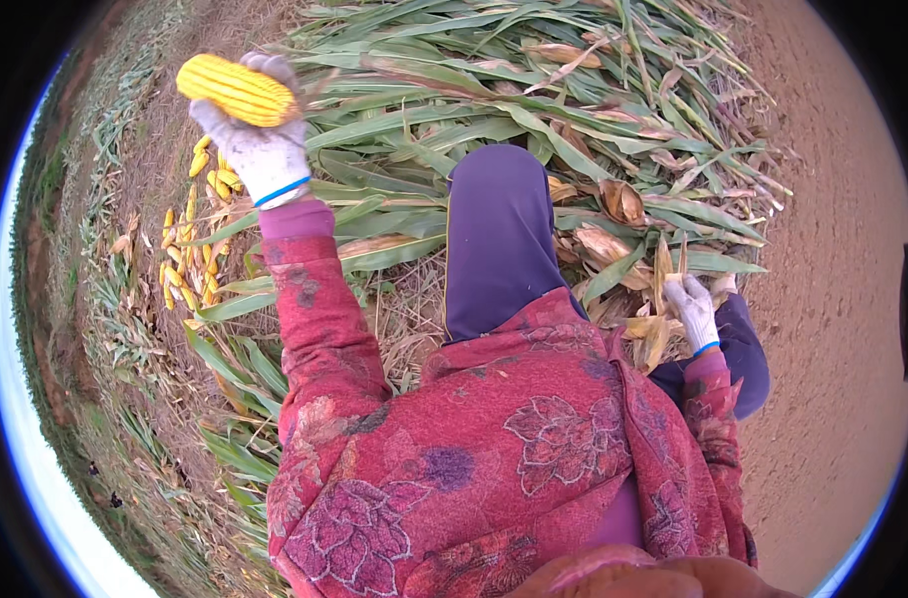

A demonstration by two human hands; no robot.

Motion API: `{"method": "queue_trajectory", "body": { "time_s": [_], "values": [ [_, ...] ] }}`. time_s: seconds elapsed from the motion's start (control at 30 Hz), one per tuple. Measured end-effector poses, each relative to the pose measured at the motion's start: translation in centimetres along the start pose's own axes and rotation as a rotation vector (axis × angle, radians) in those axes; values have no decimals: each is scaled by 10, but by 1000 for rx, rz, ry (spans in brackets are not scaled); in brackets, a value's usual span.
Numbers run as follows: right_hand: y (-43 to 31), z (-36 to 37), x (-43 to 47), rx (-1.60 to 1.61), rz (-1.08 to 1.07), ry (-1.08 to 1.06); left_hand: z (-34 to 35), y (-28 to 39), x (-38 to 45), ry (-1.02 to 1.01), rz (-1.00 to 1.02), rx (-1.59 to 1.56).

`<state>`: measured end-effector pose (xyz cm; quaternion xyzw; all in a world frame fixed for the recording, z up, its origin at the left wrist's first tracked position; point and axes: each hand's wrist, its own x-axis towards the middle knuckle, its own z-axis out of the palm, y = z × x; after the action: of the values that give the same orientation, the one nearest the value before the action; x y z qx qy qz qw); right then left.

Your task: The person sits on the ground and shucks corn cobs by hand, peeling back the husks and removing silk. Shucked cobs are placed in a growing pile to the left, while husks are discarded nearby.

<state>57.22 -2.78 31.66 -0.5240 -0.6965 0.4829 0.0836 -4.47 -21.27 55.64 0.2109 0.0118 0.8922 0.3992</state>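
My left hand [263, 138], in a soiled white knit glove with a blue cuff edge, is raised at the upper left. It grips a husked yellow ear of corn [233, 90]. Lower down on the right, my right hand [695, 310], gloved alike, has its fingers closed on dry, pale corn husk [662, 276] beside my bent leg. More loose husk [652, 336] lies just under that hand. Before my knee spreads a thick layer of cut corn stalks with long green leaves [439, 112]; an opened brown husk [622, 202] rests on them.
A pile of husked yellow ears [189, 261] lies on the ground at the left, below my raised hand. My knee [499, 224] stands up in the middle. Bare brown soil [820, 321] runs along the right. More cut stalks [136, 329] lie farther left.
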Motion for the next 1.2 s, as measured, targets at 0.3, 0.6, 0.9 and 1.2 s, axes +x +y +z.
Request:
{"method": "queue_trajectory", "body": {
  "time_s": [0.3,0.6,0.9,1.2],
  "values": [
    [-54,-10,40,-890,-102,-87,-129,-91,-4,502,-175,746],
    [-52,42,205,-650,-366,11,-239,-297,-15,-607,-736,1798],
    [-13,71,168,-549,-438,-232,-315,-327,-74,-1209,-1008,2021],
    [-45,16,268,34,-72,-155,-299,-328,-62,-1179,-1001,1953]
  ]
}}
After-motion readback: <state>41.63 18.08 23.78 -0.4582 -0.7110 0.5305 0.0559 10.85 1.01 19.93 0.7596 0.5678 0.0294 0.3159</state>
